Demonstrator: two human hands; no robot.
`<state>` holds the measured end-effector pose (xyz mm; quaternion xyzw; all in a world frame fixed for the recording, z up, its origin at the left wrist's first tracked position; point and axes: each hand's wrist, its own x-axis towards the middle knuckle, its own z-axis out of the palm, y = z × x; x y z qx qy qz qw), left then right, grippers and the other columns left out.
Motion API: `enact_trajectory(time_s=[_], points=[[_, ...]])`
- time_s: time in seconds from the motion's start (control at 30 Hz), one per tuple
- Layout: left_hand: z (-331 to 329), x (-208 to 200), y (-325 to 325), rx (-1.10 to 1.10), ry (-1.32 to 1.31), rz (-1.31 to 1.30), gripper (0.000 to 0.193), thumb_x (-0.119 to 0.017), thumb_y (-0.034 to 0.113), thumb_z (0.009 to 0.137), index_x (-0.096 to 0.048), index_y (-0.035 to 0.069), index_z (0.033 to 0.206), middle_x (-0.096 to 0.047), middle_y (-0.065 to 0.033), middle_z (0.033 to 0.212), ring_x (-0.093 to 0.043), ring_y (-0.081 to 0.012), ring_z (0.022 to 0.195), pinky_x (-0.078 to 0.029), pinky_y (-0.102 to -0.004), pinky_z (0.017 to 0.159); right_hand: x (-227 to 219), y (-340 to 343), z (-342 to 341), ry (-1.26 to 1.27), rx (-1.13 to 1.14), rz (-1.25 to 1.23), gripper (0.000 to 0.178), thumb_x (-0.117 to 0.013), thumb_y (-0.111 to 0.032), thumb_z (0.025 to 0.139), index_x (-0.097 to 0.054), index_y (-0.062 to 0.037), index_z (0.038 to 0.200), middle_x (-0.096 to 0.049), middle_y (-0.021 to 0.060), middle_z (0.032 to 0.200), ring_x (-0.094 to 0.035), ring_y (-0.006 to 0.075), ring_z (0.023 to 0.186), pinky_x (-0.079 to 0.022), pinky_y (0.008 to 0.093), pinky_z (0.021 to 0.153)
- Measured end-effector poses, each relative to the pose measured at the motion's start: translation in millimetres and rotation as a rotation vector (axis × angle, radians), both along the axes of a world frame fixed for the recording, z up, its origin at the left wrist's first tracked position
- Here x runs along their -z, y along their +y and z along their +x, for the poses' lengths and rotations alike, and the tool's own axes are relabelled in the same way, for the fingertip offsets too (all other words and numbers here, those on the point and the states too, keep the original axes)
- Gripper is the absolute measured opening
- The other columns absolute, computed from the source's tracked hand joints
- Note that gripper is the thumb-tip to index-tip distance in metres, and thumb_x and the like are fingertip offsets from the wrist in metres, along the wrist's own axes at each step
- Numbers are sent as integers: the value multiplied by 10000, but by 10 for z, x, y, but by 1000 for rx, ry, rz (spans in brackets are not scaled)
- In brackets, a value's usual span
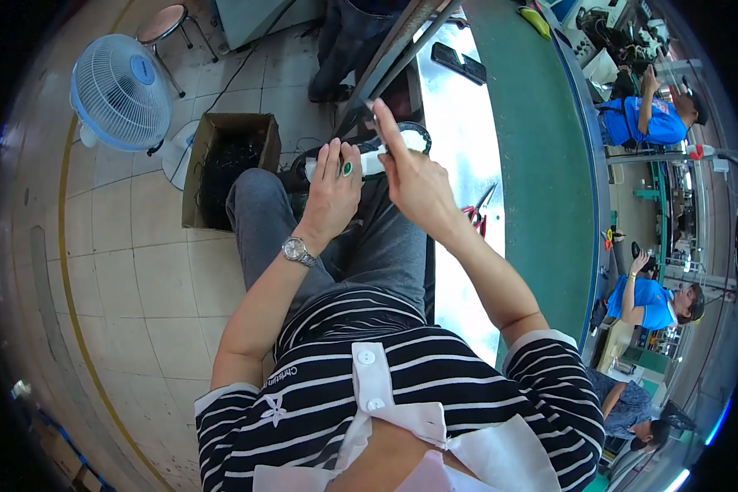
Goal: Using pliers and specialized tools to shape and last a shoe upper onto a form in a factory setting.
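Observation:
Across my lap lies a long black piece with a white inner face, shaped like a shoe (pixel 416 138); its near part is covered by my hands. My left hand (pixel 334 189), with a green-stoned ring and a wristwatch, is bent over its white part and holds it, the fingers close together. My right hand (pixel 418 179) is at its other end, index finger stretched along something thin and the other fingers curled in. What it grips is mostly hidden and cannot be made out. Red-handled cutters (pixel 478 215) lie on the metal bench top (pixel 467 123), beside my right forearm.
A dark phone (pixel 459 63) lies farther along the bench, beside a green conveyor belt (pixel 541 180). To my left stand a cardboard box (pixel 190 184) with black pieces inside, a white fan (pixel 123 92) and a round stool (pixel 162 23). Co-workers in blue (pixel 662 120) sit across the belt.

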<state>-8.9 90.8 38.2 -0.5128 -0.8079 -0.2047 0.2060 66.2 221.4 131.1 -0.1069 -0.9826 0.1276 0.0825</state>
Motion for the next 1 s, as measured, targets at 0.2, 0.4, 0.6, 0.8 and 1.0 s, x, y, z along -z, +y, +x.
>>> enact_trajectory(time_s=[0.2,0.4,0.6,0.8,1.0], points=[[6,76,-42,20,-74,98,353,-555,81,843,-547,-120,1132,-546,-216,1135,-482,-398,1216,-341,-470,1085,-16,-15,-64,-93,-99,15,808,-542,-83,863,-116,-265,1525,-623,188,606,-623,349,519,-494,432,497],[-21,-245,-82,-44,-308,119,477,-672,94,761,-513,-88,1173,-526,-205,1167,-467,-368,1227,-353,-449,1068,64,-29,-60,-260,-58,12,748,-522,-82,907,-129,-257,1520,-626,192,650,-626,356,567,-490,452,561],[-167,-291,-356,-125,-369,-137,686,-779,93,655,-505,-21,1273,-548,-187,1227,-491,-331,1193,-392,-396,1027,43,-243,-93,-79,20,-114,776,-532,-122,890,-105,-265,1521,-640,211,665,-644,378,603,-506,473,562],[-195,-253,-439,-62,-467,17,715,-755,26,655,-441,-47,1293,-547,-230,1227,-521,-365,1178,-458,-402,963,-79,-352,-179,-101,-47,-168,761,-520,-127,896,-101,-243,1520,-638,222,669,-640,402,609,-511,490,580],[-251,-267,-466,-65,-631,21,876,-781,9,638,-330,12,1389,-557,-223,1238,-541,-365,1155,-483,-392,927,-48,-191,-226,-331,-98,-125,755,-538,-133,885,-135,-252,1512,-650,237,723,-650,419,680,-513,515,631]])
